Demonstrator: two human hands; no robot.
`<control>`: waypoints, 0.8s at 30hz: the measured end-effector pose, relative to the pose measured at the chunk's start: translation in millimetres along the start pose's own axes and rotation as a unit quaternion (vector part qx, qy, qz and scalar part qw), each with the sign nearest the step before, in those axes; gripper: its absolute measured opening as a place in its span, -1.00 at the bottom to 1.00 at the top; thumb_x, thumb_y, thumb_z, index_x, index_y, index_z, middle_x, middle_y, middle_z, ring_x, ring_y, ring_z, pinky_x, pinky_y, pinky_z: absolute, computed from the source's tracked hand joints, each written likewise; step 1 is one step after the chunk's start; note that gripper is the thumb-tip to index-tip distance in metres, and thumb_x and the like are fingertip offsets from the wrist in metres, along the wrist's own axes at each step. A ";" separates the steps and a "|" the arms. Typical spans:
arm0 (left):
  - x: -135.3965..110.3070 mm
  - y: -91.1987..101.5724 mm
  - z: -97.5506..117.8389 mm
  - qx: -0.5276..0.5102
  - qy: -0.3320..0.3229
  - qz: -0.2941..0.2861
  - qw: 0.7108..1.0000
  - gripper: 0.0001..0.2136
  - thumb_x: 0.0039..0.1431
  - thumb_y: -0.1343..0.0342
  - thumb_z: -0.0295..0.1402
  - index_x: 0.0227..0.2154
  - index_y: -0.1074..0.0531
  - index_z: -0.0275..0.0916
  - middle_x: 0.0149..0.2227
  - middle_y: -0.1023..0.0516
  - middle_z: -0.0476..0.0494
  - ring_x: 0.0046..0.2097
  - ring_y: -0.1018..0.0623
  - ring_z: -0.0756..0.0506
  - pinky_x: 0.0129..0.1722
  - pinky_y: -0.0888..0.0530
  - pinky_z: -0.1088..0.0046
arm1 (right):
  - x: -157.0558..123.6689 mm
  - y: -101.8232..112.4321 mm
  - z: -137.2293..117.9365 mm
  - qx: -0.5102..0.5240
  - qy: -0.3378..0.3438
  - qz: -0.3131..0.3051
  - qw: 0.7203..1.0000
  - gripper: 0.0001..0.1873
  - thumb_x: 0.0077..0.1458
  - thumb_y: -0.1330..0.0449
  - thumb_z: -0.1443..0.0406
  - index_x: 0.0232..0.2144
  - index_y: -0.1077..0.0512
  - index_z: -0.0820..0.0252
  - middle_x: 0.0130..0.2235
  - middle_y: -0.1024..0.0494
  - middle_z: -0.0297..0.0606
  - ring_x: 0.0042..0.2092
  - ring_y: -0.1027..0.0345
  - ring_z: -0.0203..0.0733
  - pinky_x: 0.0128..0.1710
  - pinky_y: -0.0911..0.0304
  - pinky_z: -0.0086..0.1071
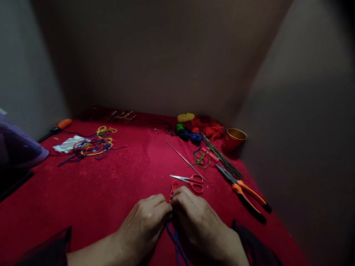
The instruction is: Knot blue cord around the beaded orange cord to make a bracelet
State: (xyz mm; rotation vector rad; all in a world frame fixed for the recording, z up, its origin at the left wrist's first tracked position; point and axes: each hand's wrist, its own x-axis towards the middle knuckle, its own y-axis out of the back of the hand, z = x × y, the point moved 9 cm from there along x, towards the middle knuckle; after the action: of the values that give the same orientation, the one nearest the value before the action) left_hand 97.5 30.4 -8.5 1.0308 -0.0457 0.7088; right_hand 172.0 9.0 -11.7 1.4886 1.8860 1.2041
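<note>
Between my hands runs a braided cord (172,191) of orange and dark blue yarn, with a small orange loop at its far end. My left hand (146,218) pinches it from the left, fingers closed. From the right, my right hand (194,218) grips the same cord with its fingers curled and pressed together. Loose blue strands (175,239) hang toward me from under the hands. Just beyond the loop lie small scissors (191,180) with red handles, blades pointing left and slightly apart. My fingertips partly hide the braid.
A thin metal needle (185,160) lies past the scissors. Orange-handled pliers (244,192), a bundle of dark sticks (222,155), yarn balls (195,136) and a red cup (235,138) are at right. Yarn scraps (93,146), an orange-handled tool (63,124) and a purple object (22,144) are left.
</note>
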 end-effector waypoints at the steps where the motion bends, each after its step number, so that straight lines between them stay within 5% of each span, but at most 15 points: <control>1: -0.7 -0.1 -0.4 0.004 0.001 0.001 1.000 -0.79 0.23 0.08 -0.58 -0.46 -0.38 -0.29 -0.50 -0.38 -0.05 -0.47 -0.37 -0.01 -0.49 -0.26 0.52 | 0.1 -1.1 1.2 -0.014 -0.011 -0.008 1.000 -0.81 0.15 0.03 0.52 -0.32 -0.27 0.18 -0.32 -0.37 -0.27 -0.34 -0.26 -0.20 -0.36 -0.24 -0.35; 8: -6.1 0.7 -5.3 0.042 0.027 0.003 0.999 -0.78 0.19 0.10 -0.62 -0.47 -0.38 -0.28 -0.52 -0.39 -0.05 -0.50 -0.37 -0.02 -0.51 -0.26 0.51 | -7.3 -0.9 2.2 -0.096 -0.113 -0.036 0.988 -0.70 0.03 -0.02 0.60 -0.28 -0.32 0.15 -0.25 -0.43 -0.21 -0.26 -0.38 -0.09 -0.27 -0.36 -0.26; 16: -7.8 -4.0 -2.6 0.113 0.051 -0.059 0.991 -0.76 0.06 0.10 -0.69 -0.40 -0.37 -0.25 -0.43 -0.43 -0.10 -0.45 -0.41 -0.07 -0.48 -0.31 0.46 | -11.4 -5.3 -5.6 -0.163 -0.097 -0.029 0.981 -0.60 -0.07 -0.05 0.64 -0.22 -0.34 0.18 -0.21 -0.46 -0.13 -0.24 -0.42 -0.06 -0.24 -0.41 -0.22; 24: -6.1 -7.5 -6.7 0.135 0.053 -0.079 0.986 -0.80 0.10 0.12 -0.63 -0.45 -0.33 -0.25 -0.46 -0.43 -0.13 -0.47 -0.43 -0.13 -0.50 -0.33 0.38 | -6.0 -4.9 5.3 -0.093 -0.137 -0.053 0.985 -0.83 0.11 -0.05 0.49 -0.29 -0.32 0.15 -0.18 -0.42 -0.18 -0.22 -0.37 -0.07 -0.22 -0.34 -0.18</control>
State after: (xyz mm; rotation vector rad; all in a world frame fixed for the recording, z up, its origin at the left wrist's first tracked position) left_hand 95.0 30.2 -20.0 1.2389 0.2269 0.6342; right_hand 175.4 5.1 -19.5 1.3587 1.6027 1.0360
